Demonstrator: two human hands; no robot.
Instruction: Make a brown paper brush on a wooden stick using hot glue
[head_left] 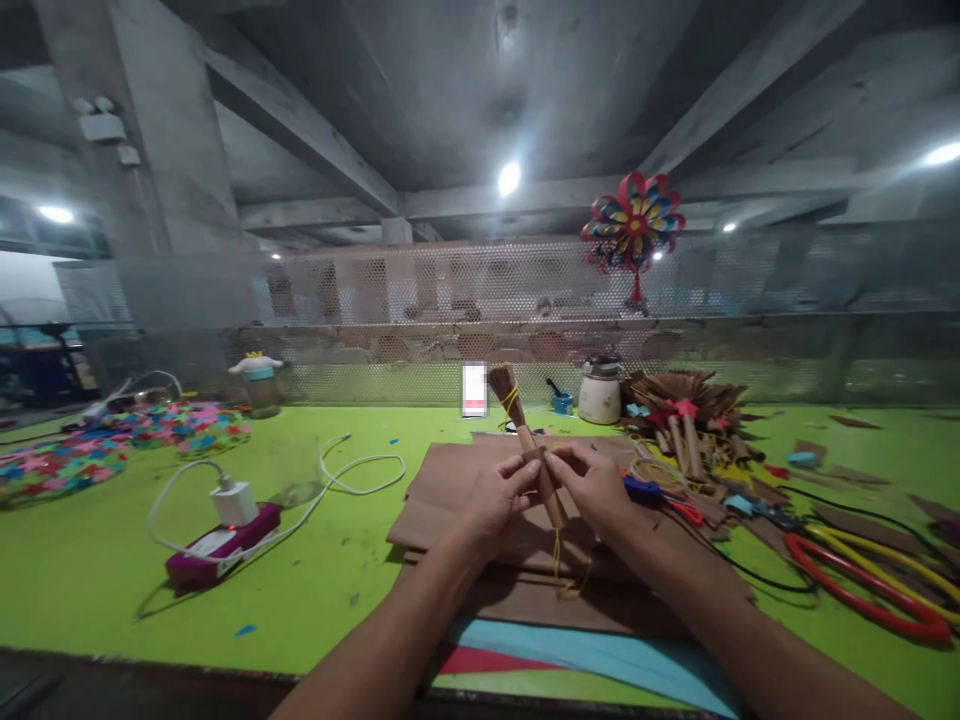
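A brown paper roll (551,497) leans up and to the left between my hands, above stacked brown paper sheets (442,490). Its upper end fans out like a brush, with a yellow band around it, and yellow string (557,560) hangs from the lower end. My left hand (495,495) is closed on the roll's left side, thumb and fingers around its middle. From the right, my right hand (592,485) pinches the roll near its middle with thumb and forefinger.
Finished-looking brown paper bundles (686,430) lie at the right, near red-handled scissors (870,600). A white jar (599,390) stands behind. At left are a purple power strip (225,550), a white cable and colourful paper stars (67,460). Blue and red sheets (585,650) lie at the front.
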